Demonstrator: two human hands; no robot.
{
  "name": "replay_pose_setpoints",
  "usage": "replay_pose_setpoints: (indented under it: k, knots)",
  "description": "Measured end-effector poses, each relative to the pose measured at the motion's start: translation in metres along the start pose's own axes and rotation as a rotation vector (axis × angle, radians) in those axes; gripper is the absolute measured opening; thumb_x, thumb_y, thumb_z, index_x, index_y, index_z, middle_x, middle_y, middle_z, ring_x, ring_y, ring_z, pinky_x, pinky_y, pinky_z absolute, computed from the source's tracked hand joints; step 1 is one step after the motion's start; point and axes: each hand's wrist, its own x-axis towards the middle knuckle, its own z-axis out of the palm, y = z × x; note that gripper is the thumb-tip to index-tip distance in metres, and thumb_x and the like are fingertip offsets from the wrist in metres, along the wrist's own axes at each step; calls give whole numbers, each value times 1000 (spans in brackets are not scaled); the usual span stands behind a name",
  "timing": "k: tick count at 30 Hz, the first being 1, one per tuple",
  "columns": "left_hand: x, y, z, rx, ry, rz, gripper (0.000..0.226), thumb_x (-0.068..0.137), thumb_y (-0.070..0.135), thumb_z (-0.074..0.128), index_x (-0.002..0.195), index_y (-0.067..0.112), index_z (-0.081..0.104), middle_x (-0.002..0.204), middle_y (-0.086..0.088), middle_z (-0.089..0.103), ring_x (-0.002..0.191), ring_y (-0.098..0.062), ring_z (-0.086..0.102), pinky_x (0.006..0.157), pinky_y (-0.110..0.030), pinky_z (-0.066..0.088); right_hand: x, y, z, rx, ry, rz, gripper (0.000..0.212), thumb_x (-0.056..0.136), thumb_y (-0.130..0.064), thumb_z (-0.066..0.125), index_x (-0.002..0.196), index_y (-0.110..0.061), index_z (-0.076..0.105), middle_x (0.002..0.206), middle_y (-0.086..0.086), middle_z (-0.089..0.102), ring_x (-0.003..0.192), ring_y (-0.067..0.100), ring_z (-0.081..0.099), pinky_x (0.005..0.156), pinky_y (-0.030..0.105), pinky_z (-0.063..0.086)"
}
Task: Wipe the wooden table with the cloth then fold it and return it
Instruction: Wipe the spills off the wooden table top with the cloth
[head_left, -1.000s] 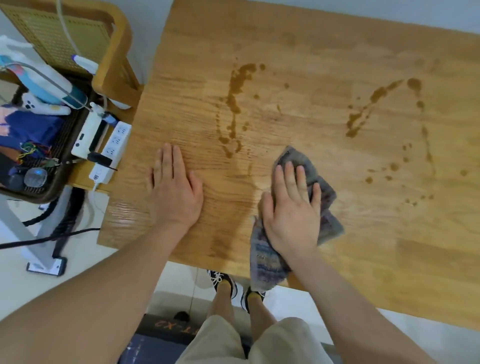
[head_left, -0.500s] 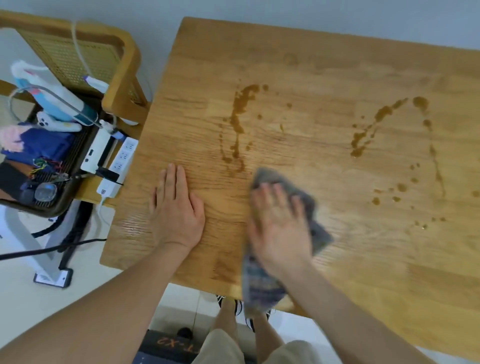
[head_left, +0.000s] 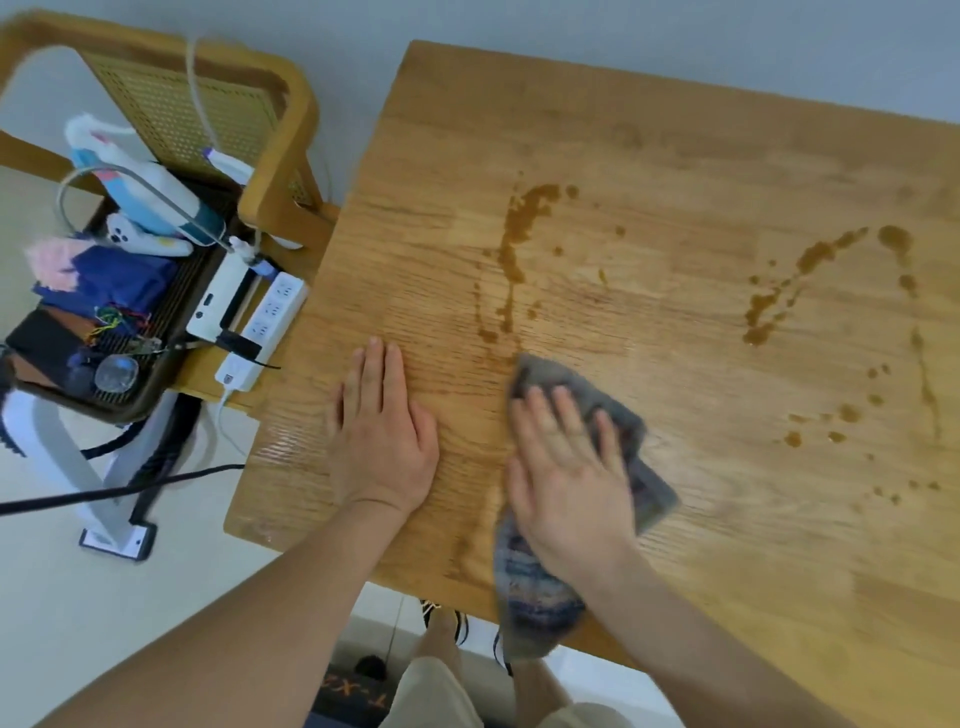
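Right hand (head_left: 569, 475) is pressed flat on a grey patterned cloth (head_left: 636, 467) near the front edge of the wooden table (head_left: 675, 156), one end of the cloth hanging over the edge. Left hand (head_left: 382, 436) lies flat on bare wood just beside it, fingers together. Brown spill streaks (head_left: 519, 228) sit just past the cloth, more splatter (head_left: 779, 291) off to the right. A white power strip (head_left: 262, 327) sits on the chair at left.

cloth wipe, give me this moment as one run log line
step: wiping | right hand: flat on cloth | left hand: flat on wooden table | brown spills: uncleaned | fold: not done
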Motion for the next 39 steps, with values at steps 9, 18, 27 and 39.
replay_pose_setpoints:
  k: [9, 18, 27, 39]
  knots:
    - [0, -3, -3, -21, -21, 26, 65, 89, 35, 18, 150, 15, 21, 159, -3, 18, 146, -19, 13, 116, -41, 7, 30, 17, -5, 10, -72, -214, 49, 98, -35, 34, 142, -21, 49, 149, -4, 44, 144, 14, 29, 118, 46, 23]
    - [4, -14, -19, -226, -109, 24, 59, 93, 39, 18, 149, 22, 29, 158, 4, 20, 146, -15, 13, 115, -40, 9, 58, -79, 19, 33, -17, 94, 54, 102, -38, 20, 147, -17, 41, 154, 0, 36, 146, 19, 24, 118, 51, 21]
    - [96, -73, -35, -255, 3, 169, 47, 94, 31, 49, 137, 13, 40, 140, -9, 40, 123, -28, 37, 99, -43, 36, 77, -9, -8, 12, 72, 586, 55, 101, -40, 22, 153, -21, 28, 161, -3, 21, 149, 14, 9, 121, 45, 9]
    - [103, -70, -37, -364, -45, 88, 50, 99, 30, 34, 146, 17, 24, 138, -8, 41, 106, -22, 52, 66, -27, 42, 102, -69, 12, 36, -6, 95, 50, 98, -37, 30, 145, -25, 43, 152, -7, 38, 145, 10, 24, 119, 45, 21]
